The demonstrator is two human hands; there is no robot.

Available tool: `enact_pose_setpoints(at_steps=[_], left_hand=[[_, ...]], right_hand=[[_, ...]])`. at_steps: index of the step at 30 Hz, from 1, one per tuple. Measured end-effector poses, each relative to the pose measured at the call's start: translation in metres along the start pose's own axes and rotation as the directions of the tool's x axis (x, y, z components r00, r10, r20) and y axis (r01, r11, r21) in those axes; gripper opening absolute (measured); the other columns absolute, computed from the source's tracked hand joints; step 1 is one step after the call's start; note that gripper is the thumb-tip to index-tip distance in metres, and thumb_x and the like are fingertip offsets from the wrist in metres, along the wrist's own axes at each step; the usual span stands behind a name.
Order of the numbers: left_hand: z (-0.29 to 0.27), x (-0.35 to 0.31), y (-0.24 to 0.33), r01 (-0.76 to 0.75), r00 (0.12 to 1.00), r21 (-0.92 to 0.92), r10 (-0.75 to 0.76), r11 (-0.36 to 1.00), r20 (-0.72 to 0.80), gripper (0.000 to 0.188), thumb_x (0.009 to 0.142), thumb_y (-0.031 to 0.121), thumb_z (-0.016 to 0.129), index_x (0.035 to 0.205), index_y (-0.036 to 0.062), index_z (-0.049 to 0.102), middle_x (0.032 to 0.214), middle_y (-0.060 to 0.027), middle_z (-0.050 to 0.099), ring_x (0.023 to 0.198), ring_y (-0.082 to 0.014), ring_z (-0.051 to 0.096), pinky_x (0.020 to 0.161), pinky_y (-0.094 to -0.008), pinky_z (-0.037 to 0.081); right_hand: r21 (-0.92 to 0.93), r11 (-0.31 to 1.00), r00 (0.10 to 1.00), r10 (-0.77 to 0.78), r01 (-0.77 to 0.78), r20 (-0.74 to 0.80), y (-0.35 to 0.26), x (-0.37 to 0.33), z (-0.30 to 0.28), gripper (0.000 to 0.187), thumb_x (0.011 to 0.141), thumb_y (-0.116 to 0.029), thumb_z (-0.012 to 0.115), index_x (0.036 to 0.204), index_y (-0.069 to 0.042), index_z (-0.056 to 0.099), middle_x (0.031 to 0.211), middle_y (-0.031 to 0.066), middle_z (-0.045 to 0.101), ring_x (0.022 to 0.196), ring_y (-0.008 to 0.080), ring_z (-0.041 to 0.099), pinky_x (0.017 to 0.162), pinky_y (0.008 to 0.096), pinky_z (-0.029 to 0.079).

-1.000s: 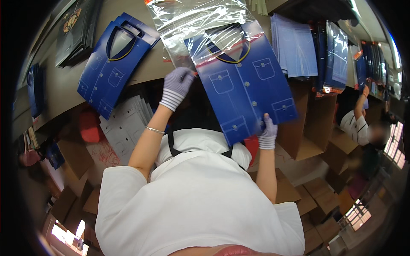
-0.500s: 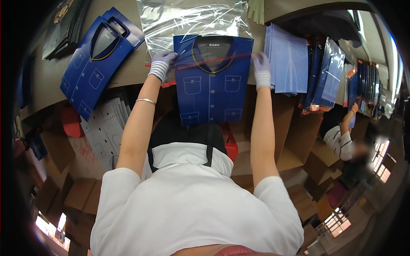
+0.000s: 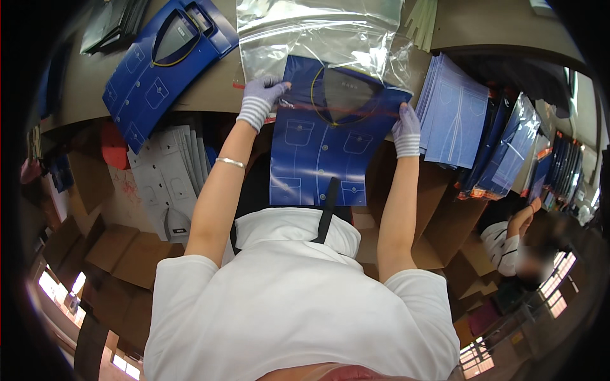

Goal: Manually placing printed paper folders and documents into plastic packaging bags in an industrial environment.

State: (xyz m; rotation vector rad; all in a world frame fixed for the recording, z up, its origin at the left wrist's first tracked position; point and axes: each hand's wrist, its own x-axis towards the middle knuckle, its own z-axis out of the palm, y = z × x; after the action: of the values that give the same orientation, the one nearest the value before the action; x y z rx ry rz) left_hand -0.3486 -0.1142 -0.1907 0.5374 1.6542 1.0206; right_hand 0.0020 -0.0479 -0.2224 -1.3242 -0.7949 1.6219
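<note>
A blue shirt-shaped printed card [image 3: 324, 149], with drawn pockets, buttons and a dark collar, lies in front of me. Its lower half hangs over the table edge. Clear film of a plastic bag [image 3: 318, 25] covers the collar end, and the bag's red-edged mouth crosses the card below the collar. My left hand [image 3: 264, 96], in a striped glove, is closed on the bag's edge at the card's upper left. At the right edge my right hand [image 3: 407, 130], gloved alike, pinches the bag and card between thumb and fingers.
More blue shirt-shaped cards [image 3: 152, 63] lie at the left, with white ones [image 3: 165, 184] below. On the right stand light-blue cards [image 3: 456, 111] and bagged packs [image 3: 505, 149]. Cardboard boxes [image 3: 117, 251] stand below the table [image 3: 219, 101]. A co-worker's arm [image 3: 518, 228] shows far right.
The card has gone farther under the bag's film, collar end first, and now bends slightly. My right hand has moved down along its right edge. The whole view has shifted a little.
</note>
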Motion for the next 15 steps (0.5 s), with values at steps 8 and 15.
enact_pose_setpoints(at_steps=[8, 15], left_hand=[[0.018, 0.013, 0.03, -0.085, 0.996, 0.001, 0.085, 0.996, -0.034, 0.031, 0.074, 0.021, 0.073, 0.088, -0.0052, 0.066, 0.074, -0.0068, 0.066, 0.062, -0.0099, 0.056, 0.059, -0.023, 0.046], [0.003, 0.031, -0.017, -0.035, 0.997, 0.245, 0.05, 0.969, -0.056, 0.029, 0.077, 0.021, 0.07, 0.094, -0.0024, 0.066, 0.076, -0.007, 0.066, 0.065, -0.0122, 0.057, 0.062, -0.0246, 0.047]], right_hand=[[-0.03, 0.958, 0.904, -0.278, 0.284, -0.324, -0.026, 0.025, 0.028, 0.027, 0.081, -0.016, 0.066, 0.098, 0.003, 0.058, 0.081, 0.0, 0.057, 0.068, 0.0085, 0.049, 0.064, 0.0182, 0.039], [0.139, 0.983, 0.955, -0.077, 0.121, -0.288, 0.018, -0.004, 0.013, 0.022, 0.081, -0.009, 0.066, 0.097, 0.004, 0.06, 0.084, 0.0038, 0.06, 0.075, 0.0098, 0.053, 0.067, 0.019, 0.043]])
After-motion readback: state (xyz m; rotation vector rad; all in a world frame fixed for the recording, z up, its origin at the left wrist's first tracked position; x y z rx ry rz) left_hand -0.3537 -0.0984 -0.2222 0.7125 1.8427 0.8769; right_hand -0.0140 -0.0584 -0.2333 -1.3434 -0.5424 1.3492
